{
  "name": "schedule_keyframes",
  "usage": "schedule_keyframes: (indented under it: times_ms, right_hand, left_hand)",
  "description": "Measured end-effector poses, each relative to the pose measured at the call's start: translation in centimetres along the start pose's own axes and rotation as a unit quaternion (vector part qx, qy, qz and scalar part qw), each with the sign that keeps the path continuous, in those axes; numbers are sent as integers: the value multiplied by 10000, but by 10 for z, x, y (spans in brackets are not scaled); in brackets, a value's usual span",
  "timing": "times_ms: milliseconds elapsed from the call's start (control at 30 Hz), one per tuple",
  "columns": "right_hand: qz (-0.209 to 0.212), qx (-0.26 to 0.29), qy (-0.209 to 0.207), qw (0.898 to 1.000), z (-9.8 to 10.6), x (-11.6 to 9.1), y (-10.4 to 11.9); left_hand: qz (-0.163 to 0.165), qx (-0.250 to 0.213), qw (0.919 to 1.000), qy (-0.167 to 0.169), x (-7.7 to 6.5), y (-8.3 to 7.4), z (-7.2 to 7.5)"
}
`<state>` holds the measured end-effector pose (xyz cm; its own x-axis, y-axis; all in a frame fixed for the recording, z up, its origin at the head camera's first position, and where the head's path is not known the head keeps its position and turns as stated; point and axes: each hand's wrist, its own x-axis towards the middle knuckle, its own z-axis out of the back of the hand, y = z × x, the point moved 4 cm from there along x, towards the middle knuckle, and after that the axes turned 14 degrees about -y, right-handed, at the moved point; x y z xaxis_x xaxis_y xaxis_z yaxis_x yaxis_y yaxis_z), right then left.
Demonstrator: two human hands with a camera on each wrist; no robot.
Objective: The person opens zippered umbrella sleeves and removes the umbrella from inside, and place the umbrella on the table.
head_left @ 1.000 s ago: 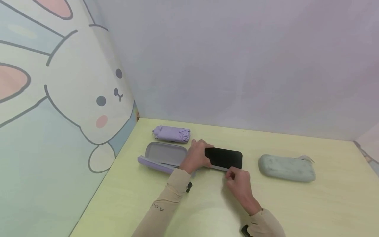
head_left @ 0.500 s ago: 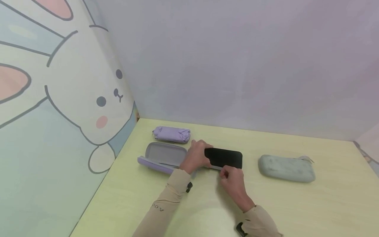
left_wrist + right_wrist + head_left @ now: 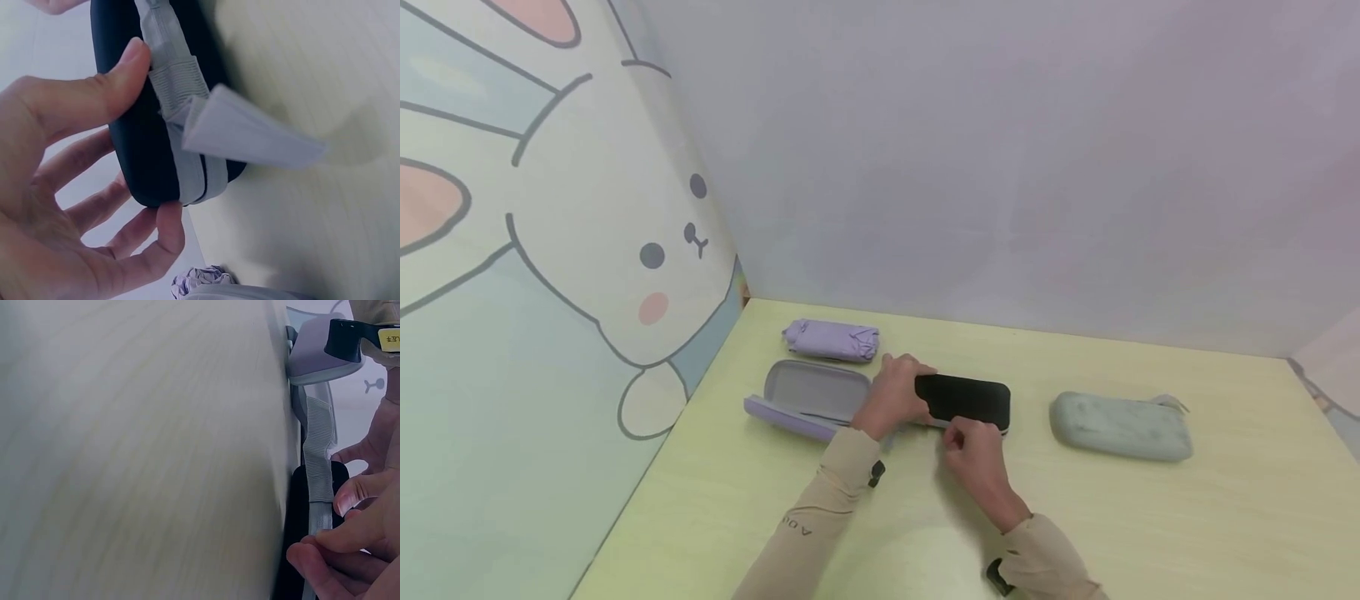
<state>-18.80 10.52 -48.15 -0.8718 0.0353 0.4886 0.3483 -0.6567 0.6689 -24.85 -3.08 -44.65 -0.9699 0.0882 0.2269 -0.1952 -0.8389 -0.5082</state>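
Note:
A black zip case (image 3: 968, 400) with a grey zipper band (image 3: 164, 37) lies on the table in the head view. My left hand (image 3: 895, 397) holds its left end, thumb on one face and fingers around the end. A ribbed grey strap (image 3: 319, 450) and a pale fabric tab (image 3: 244, 131) stick out from this end. At the front edge, my right hand (image 3: 979, 460) pinches the zipper pull between thumb and curled fingers; the pull itself is hidden by the fingertips. In the right wrist view, a closed stretch of zipper (image 3: 320, 517) shows between the right fingertips and the strap.
Left of the hands sits an open lavender case (image 3: 793, 419) with a grey inside (image 3: 820, 390). Behind it is a lavender wrapped bundle (image 3: 831, 340). A grey-green zip case (image 3: 1120, 427) lies to the right. Walls border the table's back and left.
My right hand has slid left along the front edge of the black case, toward the left hand. My left hand keeps its hold, and the case stays in place.

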Motion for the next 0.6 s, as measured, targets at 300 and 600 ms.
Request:
schedule_keyframes:
  times_ms: [300,600]
  right_hand:
    - [169,136,48,9998,-8,1,4]
    - [491,220,-161,9984,-17,-1,8]
  left_hand:
    - [-79,99,9999,-99,2,1,-1]
    - [-174,94,9997,-132,1,0,-1]
